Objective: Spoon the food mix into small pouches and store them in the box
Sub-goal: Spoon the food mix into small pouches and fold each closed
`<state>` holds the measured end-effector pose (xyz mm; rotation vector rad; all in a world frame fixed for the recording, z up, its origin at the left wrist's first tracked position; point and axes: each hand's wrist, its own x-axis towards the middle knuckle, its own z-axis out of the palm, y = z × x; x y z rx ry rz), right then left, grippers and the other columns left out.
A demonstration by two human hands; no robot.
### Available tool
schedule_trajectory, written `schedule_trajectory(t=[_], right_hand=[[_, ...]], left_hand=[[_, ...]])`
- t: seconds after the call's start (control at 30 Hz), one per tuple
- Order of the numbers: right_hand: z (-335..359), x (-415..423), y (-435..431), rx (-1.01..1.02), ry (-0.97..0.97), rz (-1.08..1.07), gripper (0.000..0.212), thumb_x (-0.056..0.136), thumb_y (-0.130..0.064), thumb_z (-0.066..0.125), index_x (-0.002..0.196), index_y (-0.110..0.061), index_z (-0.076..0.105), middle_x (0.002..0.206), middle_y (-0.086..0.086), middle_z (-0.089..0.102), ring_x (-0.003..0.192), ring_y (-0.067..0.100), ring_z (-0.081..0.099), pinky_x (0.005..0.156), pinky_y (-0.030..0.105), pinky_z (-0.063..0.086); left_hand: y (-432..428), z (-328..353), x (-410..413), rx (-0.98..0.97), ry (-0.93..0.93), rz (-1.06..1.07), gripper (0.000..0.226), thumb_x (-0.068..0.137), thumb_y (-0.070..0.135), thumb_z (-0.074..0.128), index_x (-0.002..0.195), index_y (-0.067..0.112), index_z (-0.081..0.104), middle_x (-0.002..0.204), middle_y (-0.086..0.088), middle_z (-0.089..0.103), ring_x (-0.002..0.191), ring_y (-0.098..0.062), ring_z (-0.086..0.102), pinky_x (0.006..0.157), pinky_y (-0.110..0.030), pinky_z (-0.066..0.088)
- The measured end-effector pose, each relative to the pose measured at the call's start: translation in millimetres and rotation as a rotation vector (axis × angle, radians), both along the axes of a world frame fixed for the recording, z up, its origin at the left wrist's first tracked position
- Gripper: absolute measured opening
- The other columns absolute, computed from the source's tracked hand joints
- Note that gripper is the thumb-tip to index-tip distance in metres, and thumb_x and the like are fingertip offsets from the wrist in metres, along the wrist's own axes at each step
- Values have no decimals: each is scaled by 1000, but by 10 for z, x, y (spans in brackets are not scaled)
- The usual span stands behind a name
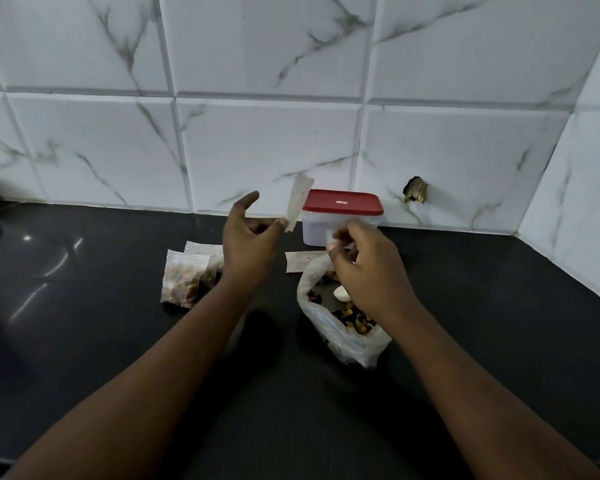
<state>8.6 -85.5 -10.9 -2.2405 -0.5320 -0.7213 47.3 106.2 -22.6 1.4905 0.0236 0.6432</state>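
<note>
My left hand (pixel 250 240) pinches the lower end of an empty small clear pouch (pixel 298 200) and holds it upright in front of the box, with the index finger stretched out. My right hand (pixel 368 268) hovers over the open plastic bag of food mix (pixel 340 327), its fingers curled round a white spoon (pixel 341 293). Only the spoon's bowl shows, under the palm. The white box with its red lid (pixel 342 202) on stands against the wall, just behind both hands. Two filled pouches (pixel 186 280) lie left of my left wrist.
Another empty pouch (pixel 297 263) lies flat on the black counter (pixel 118 341) between the bag and the box. The tiled wall (pixel 274 133) closes the back and the right side. A hole (pixel 415 190) breaks a tile right of the box.
</note>
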Motion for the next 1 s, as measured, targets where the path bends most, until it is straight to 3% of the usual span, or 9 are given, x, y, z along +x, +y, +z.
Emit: schedule_trajectory(t=[0.07,0.17,0.3,0.4,0.6,0.83,1.0], right_hand=[[-9,20,-13,23,-44,-1,29,97,-21,69,124,-21,59,122,-8,58,114,12,55,94,28,48],[9,-5,-26,23,-27,44,46,94,-25,74,135,-26,53,136,-8,51,127,15,46,100,28,42],[-21,-6,16,32,-84,105,24,97,-21,71,120,-19,65,117,-4,64,110,14,59,92,37,55],[-12,-32,34,108,-141,128,10,100,-12,65,109,-13,69,101,-2,68,94,11,65,81,38,57],[36,-21,8,162,-198,106,13,97,-7,66,108,-13,70,101,-4,69,95,9,67,82,35,59],[52,-36,-2,105,-197,126,17,99,-9,67,113,-12,75,104,-3,71,98,4,66,85,12,51],[51,-23,-7,87,-211,113,19,98,-12,69,115,-10,78,97,-5,68,90,-3,63,77,5,46]], left_hand=[[-13,129,-95,-348,73,-224,60,86,5,80,138,18,54,91,-6,78,76,-12,67,67,-26,51],[-103,209,-214,-465,220,-441,41,87,2,75,123,17,62,100,-10,77,79,-17,67,67,-30,48],[-176,221,-294,-491,284,-629,21,90,15,73,111,18,69,97,-5,75,82,-16,69,71,-29,52],[-191,242,-346,-523,268,-746,35,86,22,72,119,13,67,101,-8,75,87,-19,72,84,-34,54],[-263,221,-361,-458,164,-699,35,90,-4,69,124,7,67,98,-13,76,83,-20,75,83,-33,61],[-290,194,-391,-446,67,-608,54,73,0,79,124,-1,63,99,-15,74,88,-25,75,83,-37,64],[-281,194,-379,-457,66,-584,47,81,-6,76,126,0,62,95,-15,75,86,-26,75,79,-36,65]])
